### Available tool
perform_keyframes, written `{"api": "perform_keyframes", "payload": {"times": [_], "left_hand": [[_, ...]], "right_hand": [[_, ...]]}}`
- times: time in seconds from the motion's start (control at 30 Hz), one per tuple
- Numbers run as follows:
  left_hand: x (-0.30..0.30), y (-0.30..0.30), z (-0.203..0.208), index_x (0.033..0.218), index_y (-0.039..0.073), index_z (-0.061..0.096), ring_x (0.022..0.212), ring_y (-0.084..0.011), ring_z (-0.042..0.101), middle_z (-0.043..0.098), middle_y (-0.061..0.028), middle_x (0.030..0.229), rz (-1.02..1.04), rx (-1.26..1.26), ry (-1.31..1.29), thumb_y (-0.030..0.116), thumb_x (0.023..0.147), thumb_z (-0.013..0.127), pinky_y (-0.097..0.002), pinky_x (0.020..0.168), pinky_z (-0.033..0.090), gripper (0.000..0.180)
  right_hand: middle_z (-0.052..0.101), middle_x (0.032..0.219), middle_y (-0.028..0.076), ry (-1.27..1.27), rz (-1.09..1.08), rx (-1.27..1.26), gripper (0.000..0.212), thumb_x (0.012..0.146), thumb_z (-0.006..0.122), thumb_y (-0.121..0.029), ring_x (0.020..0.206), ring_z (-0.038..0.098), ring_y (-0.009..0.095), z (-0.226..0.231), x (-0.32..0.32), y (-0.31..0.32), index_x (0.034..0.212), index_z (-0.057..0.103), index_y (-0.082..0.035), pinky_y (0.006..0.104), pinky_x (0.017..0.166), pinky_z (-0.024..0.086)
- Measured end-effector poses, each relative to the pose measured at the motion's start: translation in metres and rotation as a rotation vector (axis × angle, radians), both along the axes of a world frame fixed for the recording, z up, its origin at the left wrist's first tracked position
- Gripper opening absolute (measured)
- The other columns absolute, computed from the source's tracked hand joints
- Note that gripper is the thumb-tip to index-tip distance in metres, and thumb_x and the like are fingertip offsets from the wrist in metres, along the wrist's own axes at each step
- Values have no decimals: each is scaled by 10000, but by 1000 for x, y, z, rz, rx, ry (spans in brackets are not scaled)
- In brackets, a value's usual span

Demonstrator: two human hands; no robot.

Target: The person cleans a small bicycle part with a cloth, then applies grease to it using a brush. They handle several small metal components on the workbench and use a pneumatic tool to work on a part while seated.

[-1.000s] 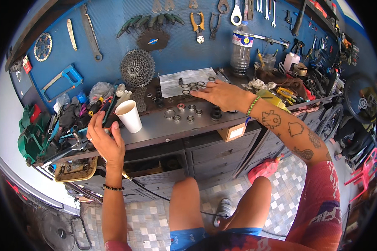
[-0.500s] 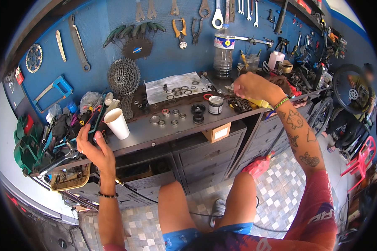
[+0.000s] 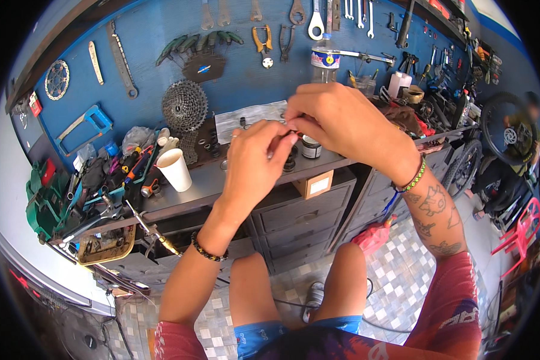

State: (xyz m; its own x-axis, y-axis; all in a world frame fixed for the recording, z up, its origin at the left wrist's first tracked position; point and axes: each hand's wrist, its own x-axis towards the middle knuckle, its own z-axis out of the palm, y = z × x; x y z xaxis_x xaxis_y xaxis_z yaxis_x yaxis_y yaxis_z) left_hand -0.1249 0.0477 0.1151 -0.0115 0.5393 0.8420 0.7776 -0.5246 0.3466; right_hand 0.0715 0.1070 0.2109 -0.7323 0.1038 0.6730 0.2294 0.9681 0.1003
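Note:
My left hand (image 3: 255, 159) and my right hand (image 3: 351, 120) meet over the middle of the workbench, fingertips pinched together. A speck of red shows between the fingers, but what they hold is too small and covered to name. Just behind and below them stands a small jar (image 3: 311, 148) with a pale label. My hands hide most of the rings and bearings on the bench, and part of the stained white sheet (image 3: 234, 123). A white paper cup (image 3: 175, 171) stands left of my left hand.
A large plastic bottle (image 3: 325, 63) stands against the blue tool wall. A big cassette (image 3: 185, 106) leans left of it. Mixed hand tools (image 3: 120, 174) crowd the bench's left end. A cardboard box (image 3: 314, 185) juts from below the front edge. Far right, another person (image 3: 525, 123) is near a wheel.
My left hand has moved from beside the paper cup, where it was spread, to the centre. My right hand has come left and nearer, away from the parts at the right, and meets it.

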Motion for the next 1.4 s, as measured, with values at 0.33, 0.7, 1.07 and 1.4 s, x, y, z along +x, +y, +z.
{"api": "perform_keyframes", "payload": {"times": [0.33,0.7,1.07,1.4], "left_hand": [[-59,-22,-10,1178,5,744,806,-101,633,811,-105,981,-368,-250,-697,157,1097,690,-288,826,504,180],[-28,22,-1,1184,9,766,835,-64,669,817,-68,975,-354,-256,-454,127,1112,691,-237,763,526,157],[19,70,-25,1089,94,849,824,-216,699,805,-73,937,-64,-37,160,101,950,845,-355,866,447,139],[23,86,-34,1075,72,839,799,-249,684,799,-71,937,2,81,282,128,946,845,-382,864,429,141]], "right_hand": [[730,1328,218,255,-295,-461,884,873,932,-406,1264,702,370,-163,9,133,1568,525,-42,476,1098,547],[651,1309,115,333,-274,-409,744,793,915,-177,1285,642,351,-177,14,119,1476,622,-121,457,1108,489],[659,1331,95,462,-176,-477,631,790,925,-119,1216,687,374,-180,16,117,1354,643,-135,462,999,575],[632,1278,94,472,-168,-438,642,783,925,-141,1212,668,380,-181,17,119,1359,643,-150,485,978,574]]}}
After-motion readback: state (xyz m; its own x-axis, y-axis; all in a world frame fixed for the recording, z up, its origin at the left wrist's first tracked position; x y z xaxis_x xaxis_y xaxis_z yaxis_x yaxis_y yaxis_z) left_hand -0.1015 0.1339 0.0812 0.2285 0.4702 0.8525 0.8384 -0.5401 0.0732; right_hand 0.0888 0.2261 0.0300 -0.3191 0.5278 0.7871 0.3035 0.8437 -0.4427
